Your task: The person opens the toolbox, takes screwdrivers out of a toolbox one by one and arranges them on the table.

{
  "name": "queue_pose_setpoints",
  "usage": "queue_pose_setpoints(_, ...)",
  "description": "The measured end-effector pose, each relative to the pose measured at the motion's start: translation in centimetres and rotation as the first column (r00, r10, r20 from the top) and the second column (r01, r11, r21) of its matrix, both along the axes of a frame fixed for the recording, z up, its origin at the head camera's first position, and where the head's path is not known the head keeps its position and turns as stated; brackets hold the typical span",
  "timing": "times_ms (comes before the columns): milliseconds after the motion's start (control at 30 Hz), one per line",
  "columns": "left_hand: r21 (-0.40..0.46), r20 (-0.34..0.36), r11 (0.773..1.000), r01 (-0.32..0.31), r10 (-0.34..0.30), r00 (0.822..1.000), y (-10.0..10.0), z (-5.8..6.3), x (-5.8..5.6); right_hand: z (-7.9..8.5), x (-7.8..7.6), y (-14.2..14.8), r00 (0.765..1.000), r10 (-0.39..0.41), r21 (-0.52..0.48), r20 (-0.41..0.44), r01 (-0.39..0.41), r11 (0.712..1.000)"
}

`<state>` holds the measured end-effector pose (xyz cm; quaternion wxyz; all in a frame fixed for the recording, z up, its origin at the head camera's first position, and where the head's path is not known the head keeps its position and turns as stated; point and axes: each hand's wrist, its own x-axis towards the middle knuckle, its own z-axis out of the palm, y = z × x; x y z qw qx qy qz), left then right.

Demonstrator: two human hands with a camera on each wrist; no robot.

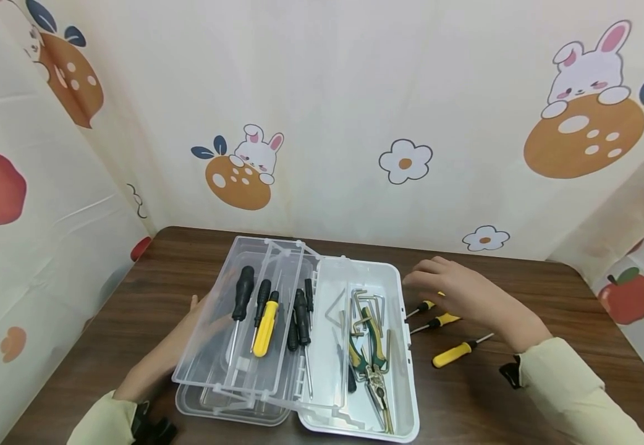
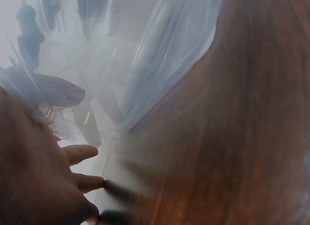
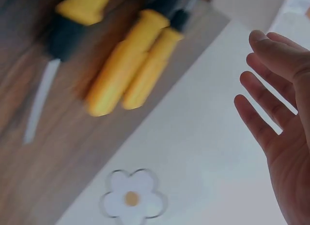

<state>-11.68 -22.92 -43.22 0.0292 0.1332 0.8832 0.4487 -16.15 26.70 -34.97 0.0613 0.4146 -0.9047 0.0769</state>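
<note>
An open white toolbox stands on the table, its clear lid swung out to the left. My left hand is beside and partly behind the clear plastic, fingers spread in the left wrist view. Over the table right of the box, my empty right hand hovers with fingers extended and slightly bent. Below it lie two yellow-and-black screwdrivers, and a third yellow screwdriver is nearer me. Behind the clear plastic show a black-handled screwdriver and a yellow-handled screwdriver.
Inside the white box are green-handled pliers and several hex keys. More black-handled screwdrivers lie along the hinge side. The brown wooden table meets a patterned curtain at its back edge.
</note>
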Motion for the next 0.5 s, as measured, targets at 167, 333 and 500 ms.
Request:
queue_pose_setpoints(167,-0.007,-0.012,1.000,0.000,0.000,1.000,0.0,0.0,0.2,1.5,0.4,-2.3,0.996,0.055,-0.017,-0.071,-0.057,0.998)
queue_pose_setpoints(333,-0.010,-0.070,1.000,0.021,-0.021,0.997,0.0,0.2,0.8,2.5,0.7,-4.7,0.982,0.132,-0.013,-0.132,-0.135,0.991)
queue_pose_setpoints(500,-0.017,-0.080,1.000,0.022,-0.024,0.996,0.0,0.4,1.0,3.4,1.6,-7.2,0.970,0.196,0.002,-0.147,-0.198,0.980)
